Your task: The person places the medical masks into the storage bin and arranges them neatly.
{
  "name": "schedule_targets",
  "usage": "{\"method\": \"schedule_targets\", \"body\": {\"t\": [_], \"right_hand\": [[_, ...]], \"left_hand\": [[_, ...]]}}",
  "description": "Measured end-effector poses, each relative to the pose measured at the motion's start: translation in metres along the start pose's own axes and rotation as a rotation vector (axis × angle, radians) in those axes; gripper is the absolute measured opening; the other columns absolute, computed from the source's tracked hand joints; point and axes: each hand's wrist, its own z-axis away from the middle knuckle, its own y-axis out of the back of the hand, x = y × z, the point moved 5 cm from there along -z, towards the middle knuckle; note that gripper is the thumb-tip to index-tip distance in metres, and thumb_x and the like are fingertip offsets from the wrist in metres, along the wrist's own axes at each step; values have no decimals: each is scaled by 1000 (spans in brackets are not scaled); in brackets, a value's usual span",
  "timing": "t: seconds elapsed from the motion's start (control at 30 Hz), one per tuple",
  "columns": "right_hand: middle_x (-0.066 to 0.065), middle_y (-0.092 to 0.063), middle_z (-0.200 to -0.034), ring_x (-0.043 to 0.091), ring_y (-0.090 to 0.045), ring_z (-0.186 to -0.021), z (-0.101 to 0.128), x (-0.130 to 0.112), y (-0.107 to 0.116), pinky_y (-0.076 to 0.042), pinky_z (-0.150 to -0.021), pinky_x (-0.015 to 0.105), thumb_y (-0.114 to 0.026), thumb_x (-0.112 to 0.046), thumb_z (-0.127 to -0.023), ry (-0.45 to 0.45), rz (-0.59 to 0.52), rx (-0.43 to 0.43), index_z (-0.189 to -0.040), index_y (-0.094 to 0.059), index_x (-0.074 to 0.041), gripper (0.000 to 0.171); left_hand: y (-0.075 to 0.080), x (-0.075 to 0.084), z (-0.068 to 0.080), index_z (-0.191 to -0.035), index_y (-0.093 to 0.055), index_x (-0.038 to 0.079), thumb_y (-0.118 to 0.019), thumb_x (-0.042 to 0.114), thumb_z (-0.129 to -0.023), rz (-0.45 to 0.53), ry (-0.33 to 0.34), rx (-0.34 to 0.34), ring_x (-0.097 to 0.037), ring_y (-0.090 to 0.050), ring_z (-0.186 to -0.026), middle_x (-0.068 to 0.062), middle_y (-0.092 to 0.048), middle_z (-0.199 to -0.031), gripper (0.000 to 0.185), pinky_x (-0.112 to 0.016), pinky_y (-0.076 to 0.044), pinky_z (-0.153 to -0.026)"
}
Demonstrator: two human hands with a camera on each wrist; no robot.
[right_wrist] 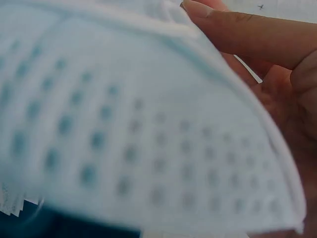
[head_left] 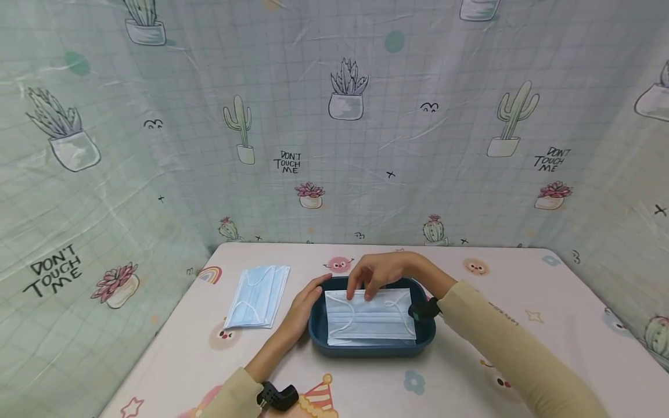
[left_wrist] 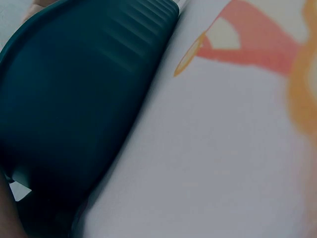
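Where your right hand works: pinching a mask in the tub; only its wrist view shows dots.
Left hand: straight-fingered, against the tub.
Ridges: left wrist view only.

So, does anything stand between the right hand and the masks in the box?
Nothing visible does: the right hand touches the masks at their far edge. The left hand rests on the left side of the box, out of the way.
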Motion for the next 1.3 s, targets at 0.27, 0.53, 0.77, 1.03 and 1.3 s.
{"method": "schedule_targets", "body": {"t": [0.27, 0.53, 0.77, 1.03, 1.3], "right_hand": [[6, -70, -114, 13, -57, -92, -5, 16, -3, -47, -78, 24, -66, 9, -86, -80, 31, 22, -118, -73, 2, 34], [4, -71, -109, 14, -58, -92, -6, 24, -6, -47, -76, 25, -61, 16, -85, -213, 86, 45, -118, -74, -5, 41], [4, -71, -114, 14, -60, -96, -8, 27, -8, -52, -94, 29, -63, 11, -88, -227, 135, 52, -119, -74, -7, 38], [4, -70, -126, 16, -61, -104, 1, 19, -9, -57, -99, 35, -62, -6, -98, -236, 171, 69, -129, -69, -9, 31], [11, -67, -136, 19, -63, -116, 15, 12, -10, -55, -104, 48, -59, -12, -101, -251, 148, 57, -133, -65, -6, 33]], "left_hand": [[0, 1, 0, -150, -54, 19, -37, 22, -111, -2, -5, 3, -26, -37, -154, -2, -52, -157, 42, -53, -20, -130], [0, 0, 0, -150, -54, 20, -37, 23, -112, -3, 1, 0, -25, -36, -155, -1, -51, -158, 42, -53, -19, -131], [0, -1, -1, -152, -52, 20, -35, 25, -112, -12, 13, -8, -27, -33, -157, -2, -49, -160, 43, -55, -17, -130], [-1, 0, -1, -151, -53, 20, -36, 24, -112, -12, 5, -4, -26, -34, -156, -2, -51, -159, 43, -55, -18, -130], [-1, 0, 0, -150, -54, 19, -38, 22, -111, 2, 5, 9, -25, -36, -155, -2, -52, -158, 42, -52, -19, -131]]}}
